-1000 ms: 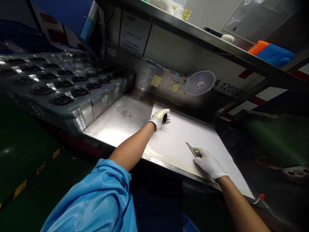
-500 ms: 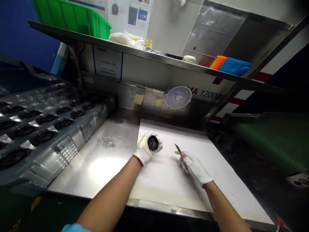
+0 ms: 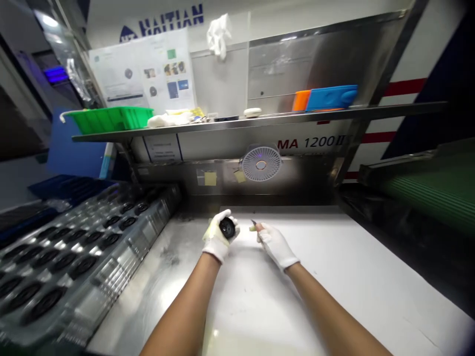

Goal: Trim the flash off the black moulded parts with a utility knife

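Hands drawn closer: left hand (image 3: 217, 237) gripping black disc (image 3: 226, 228), right hand (image 3: 275, 244) pinching tweezers (image 3: 254, 224), above white sheet (image 3: 352, 262), tray (image 3: 111, 279) alongside.

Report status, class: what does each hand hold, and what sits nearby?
Left hand: black round part, gripped. Right hand: tweezers, pinched. Stacked trays of black parts to the left.

Stacked trays (image 3: 85, 257) left of hands (image 3: 218, 237), steel shelf (image 3: 260, 119) above.

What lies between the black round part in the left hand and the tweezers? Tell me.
In the head view, only a white sheet lies between the black round part and the tweezers.
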`<state>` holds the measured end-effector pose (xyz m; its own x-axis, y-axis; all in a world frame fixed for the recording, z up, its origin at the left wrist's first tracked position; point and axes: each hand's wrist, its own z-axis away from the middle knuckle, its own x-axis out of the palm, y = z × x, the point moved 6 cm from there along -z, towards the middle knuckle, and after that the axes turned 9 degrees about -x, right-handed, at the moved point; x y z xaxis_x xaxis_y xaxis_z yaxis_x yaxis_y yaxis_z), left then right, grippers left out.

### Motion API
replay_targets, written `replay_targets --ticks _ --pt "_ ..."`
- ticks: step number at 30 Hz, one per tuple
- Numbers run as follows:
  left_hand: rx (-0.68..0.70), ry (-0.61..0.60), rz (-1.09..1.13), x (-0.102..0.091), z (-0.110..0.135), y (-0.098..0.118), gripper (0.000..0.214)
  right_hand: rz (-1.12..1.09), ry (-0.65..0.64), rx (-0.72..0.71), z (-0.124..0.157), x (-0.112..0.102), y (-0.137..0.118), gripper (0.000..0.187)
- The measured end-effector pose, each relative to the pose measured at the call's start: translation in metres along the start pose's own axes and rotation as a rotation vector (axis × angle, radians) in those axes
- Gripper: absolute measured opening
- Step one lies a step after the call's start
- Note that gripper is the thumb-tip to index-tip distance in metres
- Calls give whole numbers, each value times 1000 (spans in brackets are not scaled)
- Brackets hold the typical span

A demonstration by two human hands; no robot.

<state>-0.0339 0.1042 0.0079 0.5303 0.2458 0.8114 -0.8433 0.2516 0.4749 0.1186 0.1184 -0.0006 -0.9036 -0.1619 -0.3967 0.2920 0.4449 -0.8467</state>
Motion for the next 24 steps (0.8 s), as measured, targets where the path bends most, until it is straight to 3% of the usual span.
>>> replay_targets --ticks 6,10,17,24 --pt "19 -25 -5 -19 7 -5 5 145 -9 -80 26 14 -13 29" --pt "38 -69 9 -15 15 -15 4 209 -65 -87 37 21 -22 29" --pt "61 -98 -17 1 23 -27 9 270 -71 -82 41 29 -29 30" --pt "178 -71 14 -8 16 -11 7 318 -87 -78 19 39 -31 28"
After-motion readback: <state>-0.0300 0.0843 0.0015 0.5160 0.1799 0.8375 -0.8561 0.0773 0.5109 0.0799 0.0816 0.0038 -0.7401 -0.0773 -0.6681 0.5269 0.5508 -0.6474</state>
